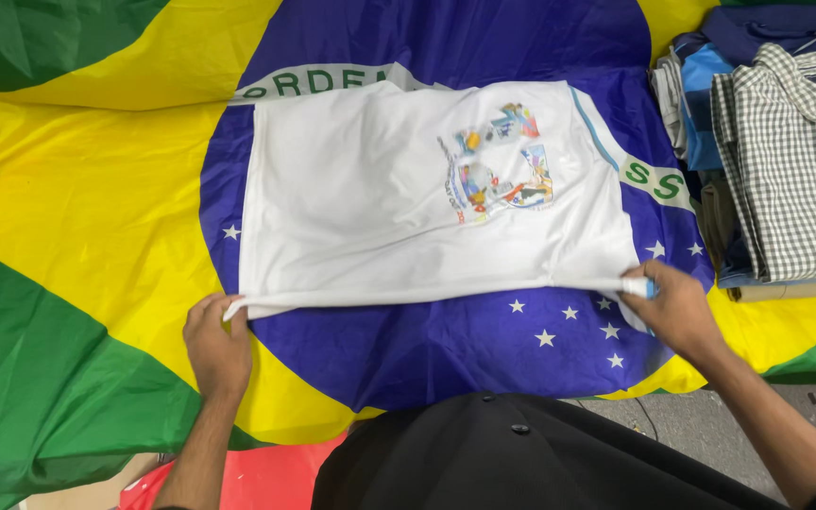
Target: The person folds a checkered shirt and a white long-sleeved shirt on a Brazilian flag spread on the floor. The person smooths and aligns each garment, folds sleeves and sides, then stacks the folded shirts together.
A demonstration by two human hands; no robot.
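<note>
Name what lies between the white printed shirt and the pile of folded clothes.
Head view: only the blue flag cloth with its white band separates the white shirt from the pile.

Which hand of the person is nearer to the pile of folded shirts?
The right hand. It pinches the white shirt's near corner just left of the pile of folded shirts. The left hand grips the opposite corner, far across the flag.

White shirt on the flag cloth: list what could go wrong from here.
The left hand and right hand pinch only the near corners of the white shirt, so its edge may sag or crease. Pulling it could bunch the flag cloth or nudge the stacked clothes.
</note>
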